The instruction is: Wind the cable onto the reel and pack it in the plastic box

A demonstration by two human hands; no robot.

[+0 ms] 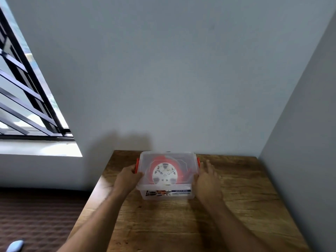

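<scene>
The plastic box [168, 194] stands on the wooden counter [227, 206], toward its far edge and close to the wall [172, 70]. It is clear-walled, with a clear lid [145, 159] seated on top and an orange latch [137, 165] on the left end and another orange latch [198, 161] on the right end. A printed label [168, 193] runs along the near wall of the box.

Inside, seen through the lid, lies the reel [164, 174], flat, its white round face upward. The orange cable [180, 171] shows as a band wound around the reel's rim; the view is blurred, and whether any cable end lies loose inside cannot be told.

The left hand [128, 177] is at the left end of the box, fingers curled around the near-left corner, just below the left latch and touching the box. The right hand [206, 180] is at the right end, fingers spread and extended toward the far side, palm alongside the box wall just below the right latch; motion blur makes firm contact on that side uncertain. Both forearms reach in from the near edge of the view.

Beyond the counter: a barred window [27, 91] at far left with a pale sill [40, 149], a second wall [309, 124] at right, and a dark brown patterned surface [40, 219] to the left of the counter. A pale blue object [15, 246] sits at the near-left corner, unidentifiable.
</scene>
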